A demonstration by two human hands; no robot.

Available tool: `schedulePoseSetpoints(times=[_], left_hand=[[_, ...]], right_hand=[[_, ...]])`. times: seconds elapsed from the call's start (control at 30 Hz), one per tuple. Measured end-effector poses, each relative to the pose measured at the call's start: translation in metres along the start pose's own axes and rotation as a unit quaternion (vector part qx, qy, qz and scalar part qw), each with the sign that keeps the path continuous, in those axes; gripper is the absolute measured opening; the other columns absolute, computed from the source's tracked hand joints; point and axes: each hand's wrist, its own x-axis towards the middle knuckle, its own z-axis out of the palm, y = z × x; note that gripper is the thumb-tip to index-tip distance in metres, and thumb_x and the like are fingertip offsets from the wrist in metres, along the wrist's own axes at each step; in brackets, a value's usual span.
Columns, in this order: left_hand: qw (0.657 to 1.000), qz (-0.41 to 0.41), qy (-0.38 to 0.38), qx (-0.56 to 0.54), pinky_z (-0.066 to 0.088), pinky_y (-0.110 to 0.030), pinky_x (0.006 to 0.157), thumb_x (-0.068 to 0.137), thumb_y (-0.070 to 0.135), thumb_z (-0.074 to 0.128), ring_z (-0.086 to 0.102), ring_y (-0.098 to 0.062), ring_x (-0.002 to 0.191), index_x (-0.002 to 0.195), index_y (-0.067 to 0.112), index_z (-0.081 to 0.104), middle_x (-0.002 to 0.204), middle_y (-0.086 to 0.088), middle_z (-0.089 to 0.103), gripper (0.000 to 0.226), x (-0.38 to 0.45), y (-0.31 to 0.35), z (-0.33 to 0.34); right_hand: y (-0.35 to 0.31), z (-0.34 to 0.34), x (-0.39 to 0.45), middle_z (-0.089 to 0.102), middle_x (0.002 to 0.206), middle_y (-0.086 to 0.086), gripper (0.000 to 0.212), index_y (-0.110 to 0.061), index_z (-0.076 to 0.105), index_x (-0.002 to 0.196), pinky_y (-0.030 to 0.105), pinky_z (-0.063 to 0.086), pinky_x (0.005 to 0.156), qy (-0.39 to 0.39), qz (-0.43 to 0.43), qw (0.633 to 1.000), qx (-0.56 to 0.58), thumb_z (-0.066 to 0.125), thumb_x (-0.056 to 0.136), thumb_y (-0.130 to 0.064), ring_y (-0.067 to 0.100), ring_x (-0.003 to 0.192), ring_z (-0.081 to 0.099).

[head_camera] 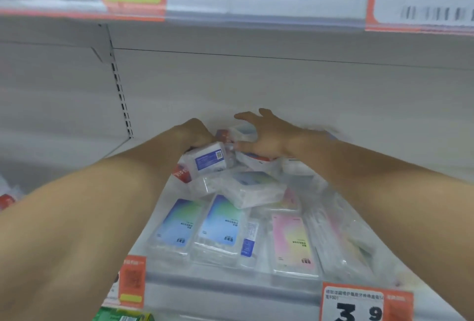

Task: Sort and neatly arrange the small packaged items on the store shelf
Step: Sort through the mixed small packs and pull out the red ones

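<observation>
White store shelf [164, 277], jumbled clear packets [252, 191], orange price tags [366, 302].

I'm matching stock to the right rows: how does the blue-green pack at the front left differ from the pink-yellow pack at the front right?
The blue-green pack has a label fading from blue to green; the pink-yellow pack fades from pink to yellow. The blue-green pack leans slightly rightward at its far end, while the pink-yellow pack lies nearly straight. Both are clear, flat, rectangular packs lying label-up at the shelf front, with neither hand on them.

White metal shelf back panel [282, 84], slotted upright [120, 95]
</observation>
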Motion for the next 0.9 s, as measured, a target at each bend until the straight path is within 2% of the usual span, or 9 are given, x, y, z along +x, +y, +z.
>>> schedulePoseSetpoints(times=[0.07,0.17,0.27,0.33,0.4,0.53,0.67,0.77,0.9], left_hand=[[1.000,0.005,0.000,-0.016,0.056,-0.035,0.073,0.074,0.045,0.074,0.071,-0.028,0.083,0.097,0.006,0.073,0.096,-0.013,0.074,0.046,0.004,-0.003,0.000],[0.994,0.020,0.006,-0.103,0.057,-0.041,0.087,0.077,0.031,0.078,0.069,-0.028,0.093,0.103,0.004,0.070,0.101,-0.011,0.072,0.038,0.000,-0.005,-0.003],[0.980,0.054,0.051,-0.183,0.054,-0.030,0.073,0.075,0.012,0.081,0.064,-0.020,0.079,0.086,0.012,0.067,0.090,-0.005,0.068,0.018,0.001,-0.006,-0.003],[0.969,0.087,0.107,-0.207,0.051,-0.027,0.070,0.074,-0.006,0.074,0.061,-0.017,0.076,0.074,0.015,0.066,0.090,-0.006,0.068,0.022,-0.001,-0.005,-0.003],[0.952,0.129,0.133,-0.244,0.053,-0.022,0.068,0.073,-0.016,0.065,0.062,-0.017,0.076,0.082,0.014,0.069,0.084,-0.004,0.068,0.031,-0.004,-0.005,-0.006],[0.963,0.231,0.003,-0.138,0.052,-0.024,0.070,0.077,-0.001,0.067,0.063,-0.016,0.091,0.113,0.022,0.064,0.103,0.002,0.067,0.043,-0.017,-0.007,-0.014],[0.958,0.265,-0.023,-0.112,0.050,-0.012,0.065,0.077,0.019,0.077,0.067,-0.008,0.087,0.104,0.020,0.070,0.099,0.009,0.070,0.028,-0.030,-0.007,-0.015],[0.952,0.288,0.064,-0.084,0.050,-0.017,0.070,0.080,0.031,0.076,0.065,-0.015,0.091,0.102,0.016,0.065,0.098,0.005,0.068,0.028,-0.033,-0.008,-0.013],[0.936,0.224,0.140,-0.232,0.047,-0.023,0.059,0.089,0.043,0.063,0.065,-0.019,0.089,0.107,0.016,0.057,0.103,-0.001,0.065,0.033,-0.048,-0.005,-0.020]], right_hand=[[-0.002,0.009,0.015,0.038,0.152,0.008,0.076,-0.042,0.031,0.146,0.043,0.040,0.107,-0.012,0.012,0.999,-0.027,0.058,0.081,-0.070,0.033,0.131,0.045],[0.001,0.002,0.013,0.053,0.135,0.007,0.058,-0.035,0.046,0.135,0.039,0.048,0.095,0.033,0.021,0.999,0.014,0.066,0.084,-0.052,0.032,0.116,0.055],[0.009,-0.025,-0.006,0.057,0.134,0.010,0.048,-0.020,0.050,0.138,0.035,0.049,0.092,0.098,0.037,0.994,0.039,0.054,0.095,-0.041,0.031,0.112,0.060],[0.019,-0.041,-0.020,0.063,0.122,0.013,0.042,-0.009,0.059,0.121,0.035,0.048,0.087,0.149,0.066,0.986,-0.017,0.045,0.097,-0.041,0.034,0.108,0.061],[0.029,-0.046,-0.033,0.064,0.110,0.016,0.037,-0.007,0.058,0.105,0.035,0.047,0.079,0.150,0.110,0.982,-0.034,0.042,0.097,-0.039,0.034,0.097,0.061],[0.025,-0.046,-0.047,0.049,0.132,0.017,0.047,-0.013,0.044,0.139,0.044,0.045,0.096,0.194,0.124,0.965,-0.126,0.052,0.094,-0.024,0.036,0.119,0.049],[0.012,-0.042,-0.044,0.053,0.120,0.005,0.046,-0.021,0.060,0.123,0.034,0.044,0.091,0.183,-0.035,0.969,-0.161,0.063,0.082,-0.001,0.025,0.114,0.048],[0.011,-0.042,-0.040,0.058,0.104,-0.003,0.016,-0.024,0.069,0.101,0.025,0.040,0.082,0.123,-0.058,0.985,-0.106,0.069,0.085,-0.025,0.017,0.104,0.050],[0.015,-0.053,-0.035,0.066,0.106,0.003,0.042,-0.019,0.068,0.098,0.040,0.056,0.084,0.014,0.044,0.980,-0.192,0.073,0.075,-0.054,0.024,0.093,0.064]])
